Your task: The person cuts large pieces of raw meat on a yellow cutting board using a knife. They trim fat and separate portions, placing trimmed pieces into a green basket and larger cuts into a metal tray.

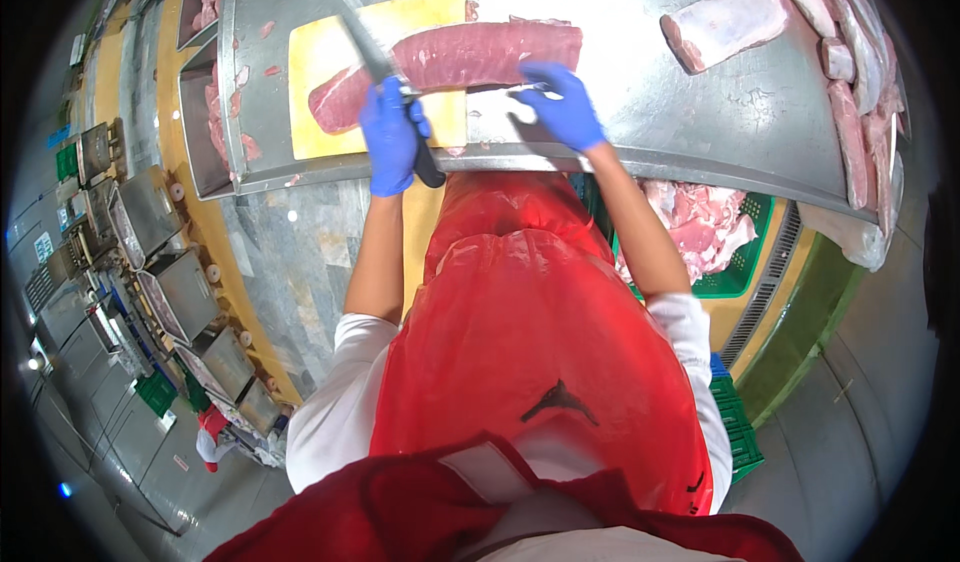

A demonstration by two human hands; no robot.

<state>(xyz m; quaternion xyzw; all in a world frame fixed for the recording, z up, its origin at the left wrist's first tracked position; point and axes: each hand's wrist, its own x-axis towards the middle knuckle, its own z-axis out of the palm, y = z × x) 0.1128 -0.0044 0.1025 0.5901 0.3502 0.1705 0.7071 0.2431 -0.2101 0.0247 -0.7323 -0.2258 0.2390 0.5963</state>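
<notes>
A long pink meat loin [480, 54] lies across a yellow cutting board [318, 37] and reaches past its right edge onto the metal table [610, 2]. My left hand [390, 140], in a blue glove, is closed round the black handle of a knife [366, 44]. Its blade points up and to the left over the loin, slightly blurred. At the loin's near right edge is my right hand [562, 107], also gloved in blue, with fingers bent together. Something small and shiny shows between its fingertips; I cannot make out what.
A pale, fat-covered meat piece [728, 27] lies right of the board, and several more cuts [850, 142] line the far right edge. Metal trays [205, 127] with trimmings stand left. Below the table's edge sits a green crate [765, 227] of meat pieces.
</notes>
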